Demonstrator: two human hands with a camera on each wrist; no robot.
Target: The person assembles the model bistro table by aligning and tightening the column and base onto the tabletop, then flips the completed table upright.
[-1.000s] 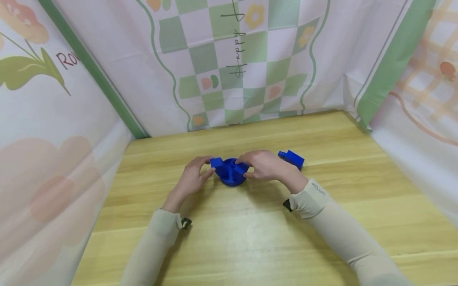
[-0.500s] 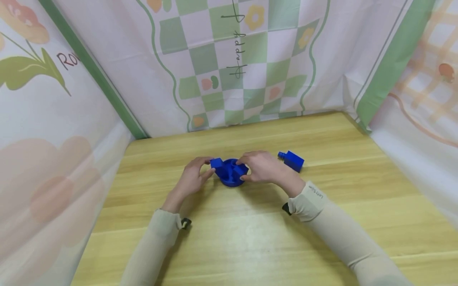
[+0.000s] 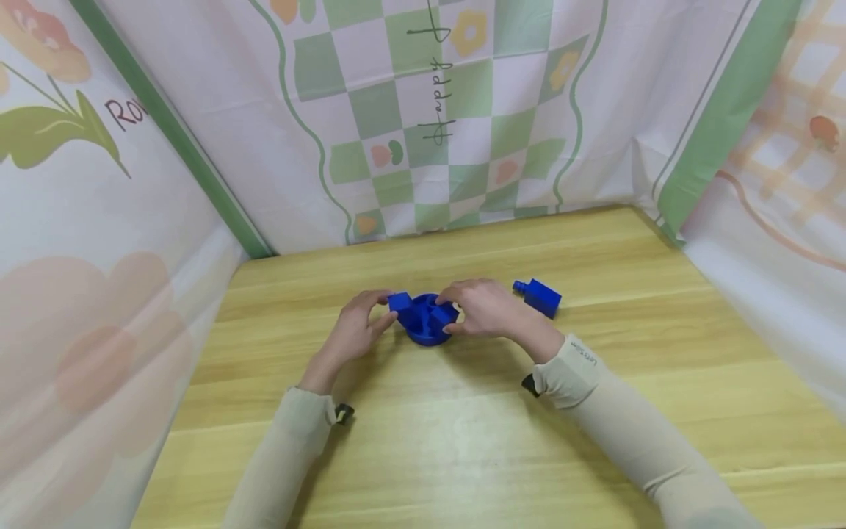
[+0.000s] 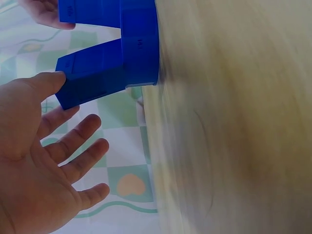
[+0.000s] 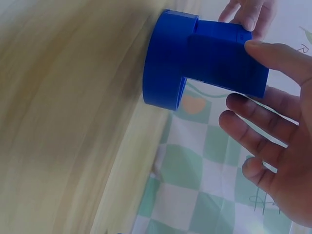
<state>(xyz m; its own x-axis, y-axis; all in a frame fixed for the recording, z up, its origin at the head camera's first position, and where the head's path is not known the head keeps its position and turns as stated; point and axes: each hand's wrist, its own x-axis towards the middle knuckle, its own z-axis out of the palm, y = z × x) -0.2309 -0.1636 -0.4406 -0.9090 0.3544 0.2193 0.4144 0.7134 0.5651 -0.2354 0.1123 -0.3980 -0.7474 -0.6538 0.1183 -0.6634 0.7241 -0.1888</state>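
Note:
A round blue base (image 3: 429, 340) with a rim stands on the wooden table, with two blue box-shaped pieces rising from it and leaning outward. On the left side my left hand (image 3: 353, 328) pinches the left piece (image 4: 92, 70) near its upper end between thumb and index finger; its other fingers are spread. My right hand (image 3: 487, 308) pinches the upper end of the right piece (image 5: 222, 61) between thumb and fingers. The lower ends of both pieces sit inside the base, where the rim hides them.
To the right of my right hand, a blue rectangular piece with a ridged neck (image 3: 542, 297) lies on its side on the table (image 3: 449, 448). Printed curtains (image 3: 423, 169) hang behind the table and along both sides.
My right hand and forearm have shifted slightly, and the right piece stands a little differently in the base. More of the lying piece shows. The left hand has stayed put.

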